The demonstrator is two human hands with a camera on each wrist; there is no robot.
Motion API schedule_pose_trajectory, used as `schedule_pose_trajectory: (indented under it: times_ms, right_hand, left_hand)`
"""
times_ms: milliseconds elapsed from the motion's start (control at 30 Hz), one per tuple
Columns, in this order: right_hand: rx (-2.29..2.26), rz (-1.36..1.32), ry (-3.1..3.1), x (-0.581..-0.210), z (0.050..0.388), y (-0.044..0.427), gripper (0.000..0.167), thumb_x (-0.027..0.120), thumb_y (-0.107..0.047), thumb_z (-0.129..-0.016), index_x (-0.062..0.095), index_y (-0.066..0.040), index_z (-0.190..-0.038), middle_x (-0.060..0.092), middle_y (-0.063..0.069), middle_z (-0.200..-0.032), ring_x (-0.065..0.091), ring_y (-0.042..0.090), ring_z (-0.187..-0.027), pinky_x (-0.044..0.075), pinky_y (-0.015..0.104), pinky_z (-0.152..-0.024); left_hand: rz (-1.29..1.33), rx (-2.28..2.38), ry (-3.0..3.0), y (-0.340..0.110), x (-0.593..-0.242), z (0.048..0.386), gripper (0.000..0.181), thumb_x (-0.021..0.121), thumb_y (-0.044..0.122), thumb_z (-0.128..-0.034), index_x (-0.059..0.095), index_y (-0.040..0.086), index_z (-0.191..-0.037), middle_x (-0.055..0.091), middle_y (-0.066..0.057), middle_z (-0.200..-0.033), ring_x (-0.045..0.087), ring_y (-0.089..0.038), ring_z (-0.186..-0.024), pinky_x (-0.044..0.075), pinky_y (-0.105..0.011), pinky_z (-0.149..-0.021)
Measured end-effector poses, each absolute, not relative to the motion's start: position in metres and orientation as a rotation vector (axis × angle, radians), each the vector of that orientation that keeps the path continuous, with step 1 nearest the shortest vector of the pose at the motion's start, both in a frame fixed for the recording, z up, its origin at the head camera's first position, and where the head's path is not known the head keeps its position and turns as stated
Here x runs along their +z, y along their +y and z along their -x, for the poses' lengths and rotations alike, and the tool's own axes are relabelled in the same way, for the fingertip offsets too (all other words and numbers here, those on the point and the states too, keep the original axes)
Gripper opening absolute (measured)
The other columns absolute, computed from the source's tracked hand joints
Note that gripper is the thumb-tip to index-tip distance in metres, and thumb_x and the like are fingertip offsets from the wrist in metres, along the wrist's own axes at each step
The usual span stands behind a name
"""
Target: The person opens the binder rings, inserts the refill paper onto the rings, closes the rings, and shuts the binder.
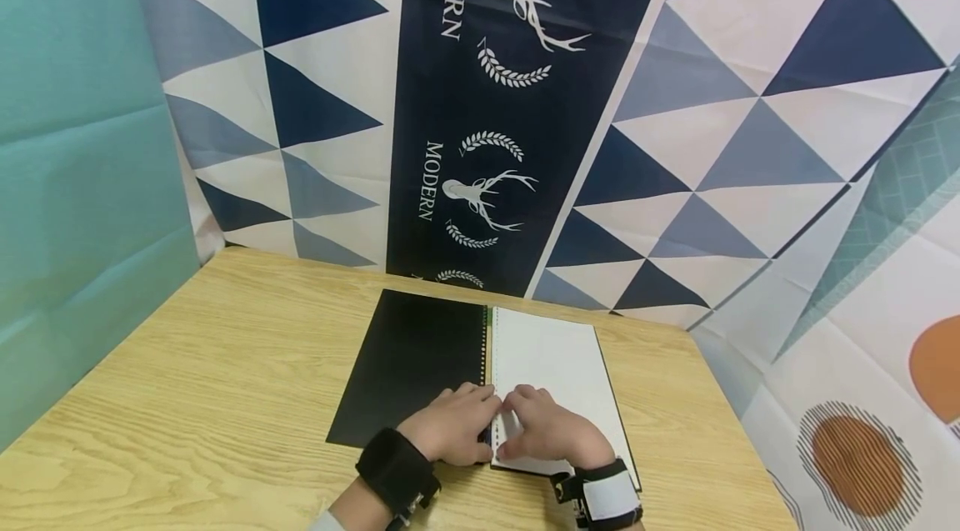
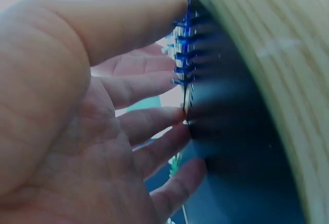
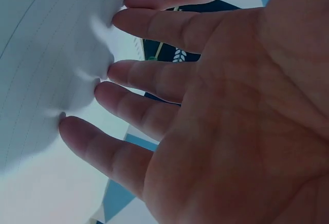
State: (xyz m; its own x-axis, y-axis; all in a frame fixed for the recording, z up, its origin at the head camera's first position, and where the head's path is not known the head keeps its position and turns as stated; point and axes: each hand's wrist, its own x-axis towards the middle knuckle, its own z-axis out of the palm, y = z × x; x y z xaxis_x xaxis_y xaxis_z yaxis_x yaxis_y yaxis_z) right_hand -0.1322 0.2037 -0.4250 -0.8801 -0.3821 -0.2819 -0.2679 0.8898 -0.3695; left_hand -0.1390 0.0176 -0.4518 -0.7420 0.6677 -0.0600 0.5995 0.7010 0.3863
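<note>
An open loose-leaf notebook [image 1: 543, 352] lies on the table, a black cover [image 1: 420, 348] on its left and white pages on its right. Blue binding rings [image 2: 184, 54] run along its spine. My left hand [image 1: 453, 423] rests over the spine's near end, thumb tip at the rings and fingertips touching the black side. Beside it, my right hand [image 1: 555, 428] presses its fingertips on the white page [image 3: 51, 80] close to the holes. In the right wrist view those fingers are spread and fairly straight. The hands' fingertips nearly meet at the spine.
Pale wood-grain tabletop [image 1: 187, 364] surrounds the notebook. Behind it hangs a patterned cloth [image 1: 322, 97] of triangles and deer heads. A teal cloth [image 1: 82, 164] borders the left side, and a printed white cloth [image 1: 840, 364] the right.
</note>
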Motion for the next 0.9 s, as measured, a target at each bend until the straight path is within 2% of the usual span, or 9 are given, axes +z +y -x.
schedule_pose_trajectory:
  times_ms: [167, 333, 567, 900]
  right_hand:
    - [-0.454, 0.510, 2.729, -0.427, 0.132, 0.203, 0.049, 0.088, -0.024, -0.073, 0.064, -0.008, -0.113, 0.057, 0.012, -0.127, 0.050, 0.031, -0.111, 0.050, 0.056, -0.089]
    - [-0.412, 0.529, 2.761, -0.428, 0.131, 0.199, 0.048, 0.089, -0.023, -0.071, 0.063, -0.010, -0.109, 0.057, 0.012, -0.126, 0.050, 0.030, -0.110, 0.051, 0.056, -0.088]
    - [-0.391, 0.547, 2.789, -0.431, 0.132, 0.194, 0.049, 0.090, -0.025, -0.070, 0.063, -0.010, -0.108, 0.057, 0.013, -0.125, 0.049, 0.029, -0.108, 0.051, 0.053, -0.085]
    - [-0.402, 0.550, 2.830, -0.433, 0.132, 0.195, 0.049, 0.092, -0.026, -0.068, 0.061, -0.012, -0.103, 0.057, 0.011, -0.121, 0.049, 0.028, -0.105, 0.052, 0.052, -0.083]
  left_hand:
    - [-1.020, 0.495, 2.677, 0.014, -0.451, 0.139, 0.064, 0.075, 0.041, -0.0892, 0.051, 0.023, -0.146, 0.045, 0.000, -0.159, 0.042, -0.020, -0.144, 0.040, -0.046, -0.113]
    - [-1.007, 0.482, 2.627, 0.008, -0.447, 0.142, 0.072, 0.082, 0.038, -0.0832, 0.051, 0.027, -0.147, 0.043, 0.003, -0.160, 0.042, -0.019, -0.145, 0.040, -0.046, -0.113]
    - [-0.976, 0.518, 2.610, 0.000, -0.445, 0.147, 0.062, 0.084, 0.026, -0.0820, 0.058, 0.028, -0.138, 0.046, 0.004, -0.158, 0.044, -0.018, -0.140, 0.040, -0.049, -0.113]
    - [-0.973, 0.513, 2.627, 0.001, -0.446, 0.148, 0.061, 0.085, 0.027, -0.0821, 0.059, 0.026, -0.137, 0.048, 0.003, -0.157, 0.046, -0.017, -0.136, 0.041, -0.049, -0.112]
